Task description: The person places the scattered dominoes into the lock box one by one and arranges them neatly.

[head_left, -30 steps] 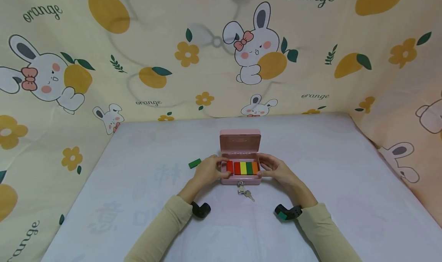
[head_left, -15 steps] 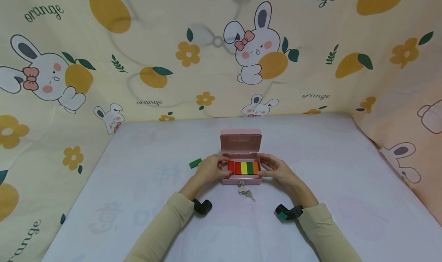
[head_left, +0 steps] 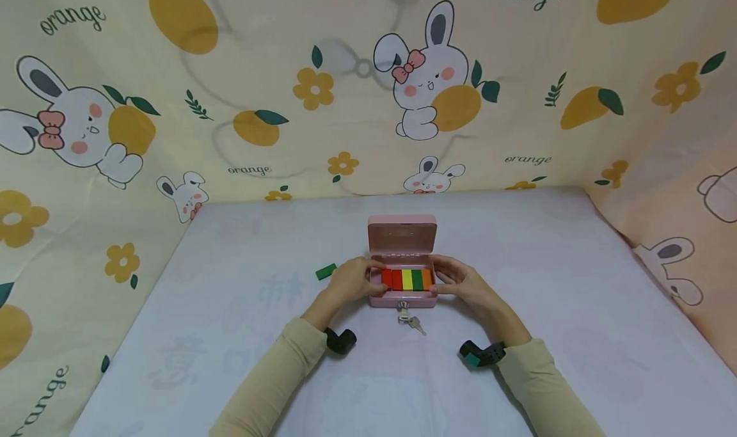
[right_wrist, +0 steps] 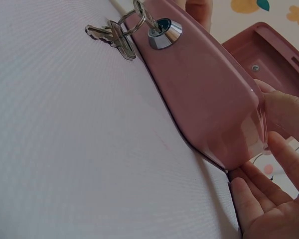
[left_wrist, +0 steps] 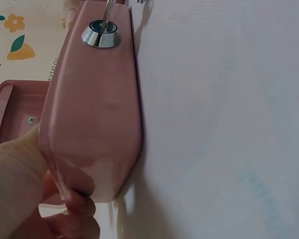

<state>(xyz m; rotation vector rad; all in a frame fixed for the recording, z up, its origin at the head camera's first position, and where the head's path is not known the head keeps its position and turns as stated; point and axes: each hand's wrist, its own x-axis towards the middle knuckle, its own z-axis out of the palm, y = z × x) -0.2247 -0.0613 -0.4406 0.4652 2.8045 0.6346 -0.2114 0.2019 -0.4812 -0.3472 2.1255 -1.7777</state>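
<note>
A small pink cash box (head_left: 374,301) sits on the table with its lid raised, and a row of coloured blocks (head_left: 407,280), red, yellow, green and orange, stands inside. My left hand (head_left: 352,279) pinches a red block (head_left: 387,279) at the row's left end, between thumb and forefinger. In the left wrist view its thumb reaches over the rim, hiding the block. My right hand (head_left: 463,285) grips the box's right end, thumb over the rim beside the orange block (head_left: 427,279). The other fingers lie along the outside wall, seen in the right wrist view.
A loose green block (head_left: 325,271) lies on the white tabletop (head_left: 403,386), left of the box. Keys (right_wrist: 112,37) hang from the lock (right_wrist: 164,34) at the box's front. A printed cloth (head_left: 259,66) rises behind the table.
My left hand has slid the red block slightly right, closing the gap between it and the other blocks. The right hand stays on the box's right end.
</note>
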